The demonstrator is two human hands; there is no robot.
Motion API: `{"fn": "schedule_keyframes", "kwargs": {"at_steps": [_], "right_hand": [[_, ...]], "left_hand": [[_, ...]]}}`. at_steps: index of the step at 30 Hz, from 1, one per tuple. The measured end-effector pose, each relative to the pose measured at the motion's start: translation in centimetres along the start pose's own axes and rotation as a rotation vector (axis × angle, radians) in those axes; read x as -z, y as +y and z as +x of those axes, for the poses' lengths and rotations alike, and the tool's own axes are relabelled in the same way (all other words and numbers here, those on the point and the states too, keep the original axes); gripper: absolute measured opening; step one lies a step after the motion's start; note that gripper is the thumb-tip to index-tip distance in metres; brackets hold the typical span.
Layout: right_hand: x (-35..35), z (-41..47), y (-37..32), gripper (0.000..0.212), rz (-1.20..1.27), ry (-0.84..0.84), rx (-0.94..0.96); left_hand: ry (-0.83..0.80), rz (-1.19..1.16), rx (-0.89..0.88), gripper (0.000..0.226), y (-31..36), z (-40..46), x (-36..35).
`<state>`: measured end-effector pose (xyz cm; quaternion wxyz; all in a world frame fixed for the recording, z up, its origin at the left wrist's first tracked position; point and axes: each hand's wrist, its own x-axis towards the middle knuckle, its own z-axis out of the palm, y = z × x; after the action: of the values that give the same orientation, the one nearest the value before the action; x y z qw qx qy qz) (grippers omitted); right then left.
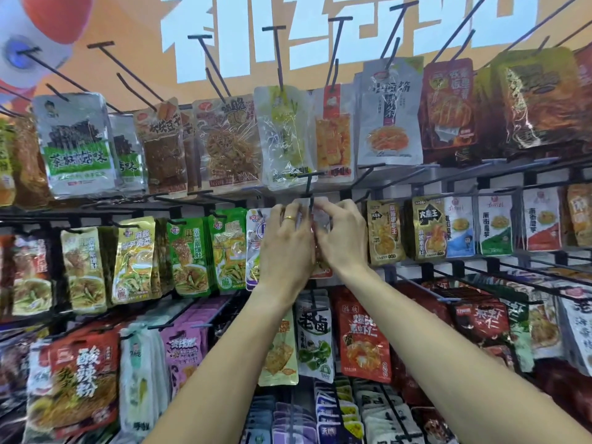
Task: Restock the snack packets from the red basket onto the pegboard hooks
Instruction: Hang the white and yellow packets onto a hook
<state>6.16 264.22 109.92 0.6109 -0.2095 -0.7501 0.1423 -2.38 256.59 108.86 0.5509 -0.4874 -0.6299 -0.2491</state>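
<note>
Left hand and right hand together pinch packet top between fingertips, steadying hang hole against hook just above. Two-handed to align hole. Basket not visible.

Bright, even light with glare on the snack packets; edges bow outward and blur softly.

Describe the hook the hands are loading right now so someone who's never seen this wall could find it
Start at the big white lettering on the orange wall and drop to the middle row of packets. The hook sticks out near that row's centre, just above where the left hand and right hand meet on a clear-topped packet. Unlike its neighbours, its black crossbar stands bare.
</note>
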Motion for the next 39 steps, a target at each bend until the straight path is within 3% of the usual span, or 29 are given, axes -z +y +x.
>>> {"fn": "schedule_keyframes", "kwargs": {"at_steps": [9,13,17,22,30,35,39], "right_hand": [[5.1,-4.8,1.4,0.04,0.059,0.003,-0.023],[10.4,-10.5,3.0,0.042,0.095,-0.046,-0.007],[17.3,-19.4,6.7,0.038,0.083,-0.135,-0.072],[25.4,-35.4,13.8,0.037,-0.034,-0.36,-0.374],[35.1,-65.0,22.2,0.046,-0.267,-0.657,-1.046],[37.6,-77.6,24.8,0.045,-0.3,-0.653,-1.31],[37.5,-86.7,29.7,0.051,-0.371,-0.638,-1.399]], "left_hand": [[-0.049,-0.123,0.053,0.047,2.0,-3.0,3.4],[-0.044,-0.166,0.035,0.045,6.9,-6.3,5.6],[-0.147,-0.296,0.023,0.043,14.6,-12.9,7.5],[-0.519,-0.469,0.029,0.044,26.0,-26.5,8.3],[-1.389,-0.583,0.037,0.061,41.8,-52.5,10.7],[-1.732,-0.642,-0.02,0.069,48.6,-63.0,12.2],[-1.814,-0.674,-0.041,0.072,52.8,-72.0,9.4]]}}
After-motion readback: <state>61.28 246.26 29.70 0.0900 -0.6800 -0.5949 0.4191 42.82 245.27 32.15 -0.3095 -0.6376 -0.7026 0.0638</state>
